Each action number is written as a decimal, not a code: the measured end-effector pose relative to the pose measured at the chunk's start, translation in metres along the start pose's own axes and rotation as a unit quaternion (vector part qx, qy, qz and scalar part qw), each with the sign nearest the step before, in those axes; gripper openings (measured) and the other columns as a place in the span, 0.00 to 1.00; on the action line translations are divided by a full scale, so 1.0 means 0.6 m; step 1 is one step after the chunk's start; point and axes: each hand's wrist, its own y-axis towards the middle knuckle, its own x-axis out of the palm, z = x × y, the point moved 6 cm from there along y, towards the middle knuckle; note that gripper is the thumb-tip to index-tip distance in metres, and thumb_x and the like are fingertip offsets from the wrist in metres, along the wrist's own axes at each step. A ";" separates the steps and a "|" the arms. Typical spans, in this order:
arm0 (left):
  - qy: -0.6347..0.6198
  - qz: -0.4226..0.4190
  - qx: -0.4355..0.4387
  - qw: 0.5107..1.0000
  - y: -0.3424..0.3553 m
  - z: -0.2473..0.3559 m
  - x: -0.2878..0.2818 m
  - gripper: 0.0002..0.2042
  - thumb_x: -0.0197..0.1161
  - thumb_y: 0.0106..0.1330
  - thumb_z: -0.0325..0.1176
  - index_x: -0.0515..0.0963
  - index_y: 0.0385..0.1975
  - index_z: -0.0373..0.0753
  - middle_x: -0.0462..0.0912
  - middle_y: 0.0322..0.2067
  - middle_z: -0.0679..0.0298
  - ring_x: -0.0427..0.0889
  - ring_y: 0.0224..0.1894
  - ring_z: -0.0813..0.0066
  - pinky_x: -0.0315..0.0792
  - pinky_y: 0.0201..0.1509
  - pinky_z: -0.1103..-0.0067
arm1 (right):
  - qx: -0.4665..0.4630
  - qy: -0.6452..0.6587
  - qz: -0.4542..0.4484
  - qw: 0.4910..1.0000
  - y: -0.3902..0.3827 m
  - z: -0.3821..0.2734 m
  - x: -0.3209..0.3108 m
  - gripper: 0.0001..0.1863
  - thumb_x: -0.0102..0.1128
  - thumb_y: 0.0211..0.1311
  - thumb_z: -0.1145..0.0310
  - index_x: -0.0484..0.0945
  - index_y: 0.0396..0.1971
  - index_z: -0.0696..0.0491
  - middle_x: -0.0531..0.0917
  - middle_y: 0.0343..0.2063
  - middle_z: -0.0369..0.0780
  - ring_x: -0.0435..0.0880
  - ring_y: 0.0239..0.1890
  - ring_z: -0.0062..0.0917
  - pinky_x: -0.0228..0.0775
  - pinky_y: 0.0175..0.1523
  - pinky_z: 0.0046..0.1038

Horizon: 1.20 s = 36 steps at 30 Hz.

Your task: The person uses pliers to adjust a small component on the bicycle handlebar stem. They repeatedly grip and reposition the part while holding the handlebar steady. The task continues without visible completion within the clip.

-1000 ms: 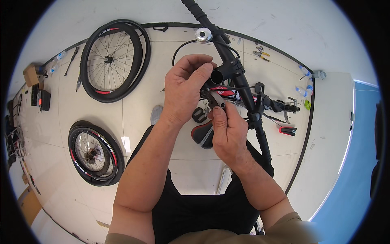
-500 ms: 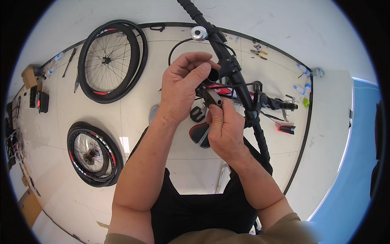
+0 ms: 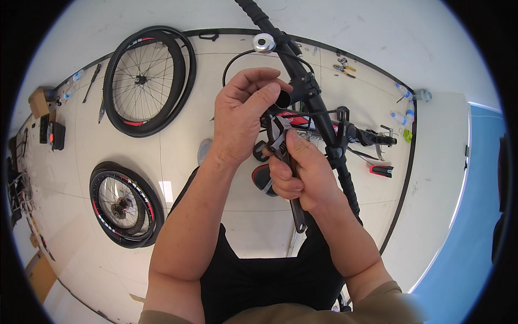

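My right hand (image 3: 304, 170) grips the wrench (image 3: 298, 213), head near the stem (image 3: 300, 94); left hand (image 3: 240, 116) curls against stem, firmness unclear. Jaws set loose could slip, scraping knuckles.

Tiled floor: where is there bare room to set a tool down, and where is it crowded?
Bare floor lies between the black case and the lower wheel; another patch lies between the upper wheel and the left hand. The view is crowded around the right hand, with wrench, handlebar and saddle close by.
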 end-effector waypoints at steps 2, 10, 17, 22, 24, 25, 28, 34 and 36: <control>0.000 0.001 0.001 1.000 0.000 0.001 0.001 0.12 0.60 0.70 0.28 0.77 0.50 0.33 0.86 0.41 0.57 0.80 0.44 0.78 0.72 0.54 0.80 | 0.007 0.011 -0.007 1.000 0.001 0.000 -0.001 0.27 0.35 0.80 0.49 0.74 0.42 0.58 0.71 0.17 0.35 0.57 0.10 0.16 0.48 0.16 0.22; -0.001 0.003 -0.013 1.000 0.001 0.003 -0.002 0.12 0.61 0.69 0.28 0.77 0.51 0.33 0.86 0.41 0.57 0.79 0.44 0.78 0.70 0.54 0.79 | -0.028 -0.051 0.089 0.994 -0.002 0.001 0.001 0.22 0.37 0.80 0.51 0.72 0.38 0.55 0.74 0.19 0.38 0.59 0.11 0.16 0.49 0.17 0.22; 0.002 0.004 -0.008 1.000 0.003 0.003 -0.001 0.13 0.61 0.69 0.28 0.76 0.51 0.33 0.86 0.41 0.57 0.79 0.44 0.78 0.70 0.55 0.79 | -0.107 -0.154 0.131 0.973 -0.005 0.002 -0.010 0.19 0.41 0.80 0.56 0.71 0.35 0.55 0.76 0.20 0.36 0.65 0.14 0.14 0.56 0.19 0.21; -0.014 0.005 -0.017 1.000 0.003 0.003 0.001 0.13 0.62 0.68 0.27 0.76 0.50 0.33 0.86 0.40 0.57 0.79 0.44 0.77 0.70 0.55 0.79 | -0.264 -0.317 0.179 0.893 -0.011 -0.011 -0.009 0.16 0.46 0.78 0.62 0.72 0.32 0.57 0.76 0.20 0.33 0.70 0.18 0.13 0.62 0.23 0.19; -0.009 0.008 -0.016 1.000 0.003 0.004 -0.001 0.13 0.62 0.68 0.27 0.76 0.50 0.33 0.86 0.40 0.56 0.79 0.43 0.77 0.70 0.54 0.79 | -0.280 -0.353 0.187 0.873 -0.012 -0.012 -0.005 0.14 0.48 0.77 0.63 0.73 0.35 0.58 0.77 0.20 0.34 0.71 0.19 0.14 0.64 0.24 0.20; -0.007 0.009 -0.016 1.000 0.003 0.003 -0.002 0.13 0.62 0.68 0.27 0.76 0.50 0.33 0.86 0.40 0.56 0.79 0.43 0.77 0.71 0.54 0.79 | -0.288 -0.370 0.191 0.862 -0.013 -0.013 -0.004 0.13 0.49 0.77 0.64 0.74 0.36 0.58 0.77 0.20 0.34 0.71 0.19 0.14 0.64 0.25 0.21; -0.004 0.010 -0.017 1.000 0.005 0.000 -0.003 0.13 0.62 0.68 0.27 0.76 0.50 0.33 0.86 0.40 0.56 0.79 0.43 0.77 0.71 0.54 0.79 | -0.332 -0.452 0.190 0.805 -0.017 -0.016 -0.004 0.11 0.52 0.75 0.67 0.77 0.45 0.61 0.77 0.21 0.37 0.74 0.21 0.16 0.67 0.27 0.22; -0.002 0.013 -0.016 1.000 0.004 0.003 -0.003 0.13 0.62 0.68 0.27 0.76 0.51 0.33 0.86 0.40 0.56 0.80 0.43 0.76 0.71 0.54 0.79 | -0.411 -0.509 0.199 0.730 -0.022 -0.019 0.005 0.17 0.57 0.72 0.69 0.75 0.55 0.64 0.80 0.25 0.41 0.78 0.25 0.23 0.71 0.32 0.24; -0.004 0.015 -0.014 1.000 0.005 0.002 -0.004 0.13 0.63 0.67 0.27 0.77 0.50 0.33 0.86 0.39 0.57 0.80 0.42 0.77 0.72 0.52 0.79 | -0.404 -0.512 0.200 0.731 -0.023 -0.019 0.004 0.18 0.57 0.72 0.69 0.75 0.54 0.64 0.81 0.26 0.43 0.78 0.25 0.25 0.72 0.33 0.25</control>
